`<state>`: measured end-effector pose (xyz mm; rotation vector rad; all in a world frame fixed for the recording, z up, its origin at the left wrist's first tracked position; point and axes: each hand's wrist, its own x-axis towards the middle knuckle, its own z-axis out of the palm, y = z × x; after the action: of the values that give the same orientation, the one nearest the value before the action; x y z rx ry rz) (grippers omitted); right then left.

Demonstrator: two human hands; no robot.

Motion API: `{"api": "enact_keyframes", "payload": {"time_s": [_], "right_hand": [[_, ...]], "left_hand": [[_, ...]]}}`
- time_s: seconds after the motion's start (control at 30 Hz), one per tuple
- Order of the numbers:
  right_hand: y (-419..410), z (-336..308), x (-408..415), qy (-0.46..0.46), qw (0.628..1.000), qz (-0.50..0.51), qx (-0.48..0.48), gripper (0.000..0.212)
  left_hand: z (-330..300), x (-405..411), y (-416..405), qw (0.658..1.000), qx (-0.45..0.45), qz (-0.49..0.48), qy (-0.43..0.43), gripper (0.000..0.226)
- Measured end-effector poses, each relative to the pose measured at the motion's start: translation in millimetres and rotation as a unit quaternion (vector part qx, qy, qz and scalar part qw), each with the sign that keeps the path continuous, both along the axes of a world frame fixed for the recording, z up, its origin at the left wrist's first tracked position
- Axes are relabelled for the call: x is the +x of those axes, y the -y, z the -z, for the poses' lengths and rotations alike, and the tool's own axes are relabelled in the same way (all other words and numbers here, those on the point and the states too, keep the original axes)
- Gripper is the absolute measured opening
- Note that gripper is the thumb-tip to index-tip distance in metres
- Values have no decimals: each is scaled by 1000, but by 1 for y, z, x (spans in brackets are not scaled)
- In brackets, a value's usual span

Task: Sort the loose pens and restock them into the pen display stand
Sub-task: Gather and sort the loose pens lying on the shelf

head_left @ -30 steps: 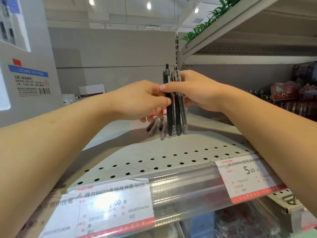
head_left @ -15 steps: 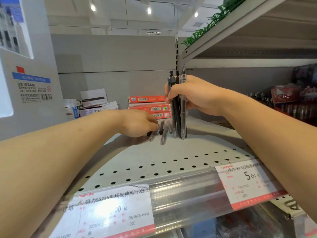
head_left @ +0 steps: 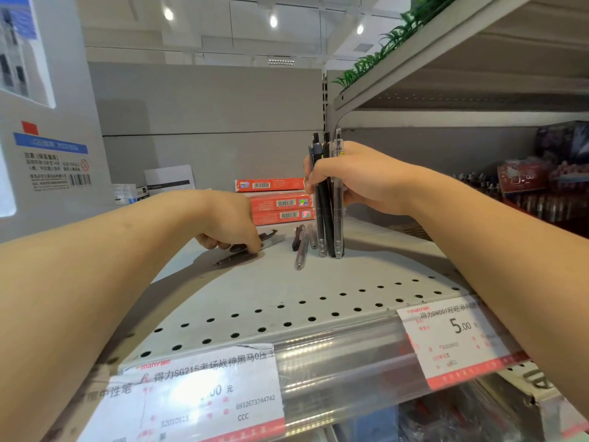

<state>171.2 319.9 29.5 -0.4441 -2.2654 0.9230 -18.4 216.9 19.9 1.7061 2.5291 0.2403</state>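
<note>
My right hand (head_left: 357,180) grips a bundle of upright pens (head_left: 328,218), black and clear ones, with their tips standing on the grey perforated shelf (head_left: 287,301). My left hand (head_left: 232,224) lies low on the shelf to the left, its curled fingers pinching a dark pen (head_left: 242,248) that lies flat there. Another thin pen (head_left: 229,259) lies just in front of that hand. A few loose pens (head_left: 301,247) lie between the two hands, beside the bundle's tips. No pen display stand can be made out.
Three red boxes (head_left: 277,202) are stacked at the back of the shelf. White boxes (head_left: 165,181) stand at the back left. An upper shelf (head_left: 446,59) hangs over the right side. Packaged goods (head_left: 541,186) fill the right. Price labels (head_left: 446,333) line the front edge.
My left hand has let go of the bundle, dropped to the shelf on the left and closed on a lying pen. The right hand lowered the bundle until its tips stand on the shelf.
</note>
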Motion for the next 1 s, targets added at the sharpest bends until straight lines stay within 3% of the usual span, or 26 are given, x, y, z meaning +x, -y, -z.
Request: {"api": "enact_keyframes", "payload": {"time_s": [0.07, 0.17, 0.33, 0.6, 0.77, 1.0], "right_hand": [[0, 0, 0, -3, 1000, -7, -2, 20], [-1, 0, 0, -3, 1000, -10, -1, 20], [1, 1, 2, 1, 1000, -13, -7, 26], [6, 1, 4, -8, 1000, -2, 3, 7], [7, 1, 6, 6, 1000, -2, 13, 31], [9, 0, 8, 9, 999, -22, 32, 34]], "left_hand": [[-1, -1, 3, 1000, 16, -3, -13, 21], [-6, -2, 5, 993, 112, -4, -30, 17], [-13, 2, 7, 968, 223, 46, 105, 14], [-7, 26, 12, 953, 239, 143, 120, 13], [-5, 37, 17, 959, 204, 183, 74, 22], [-4, 44, 19, 959, 199, 200, 40, 26]]}}
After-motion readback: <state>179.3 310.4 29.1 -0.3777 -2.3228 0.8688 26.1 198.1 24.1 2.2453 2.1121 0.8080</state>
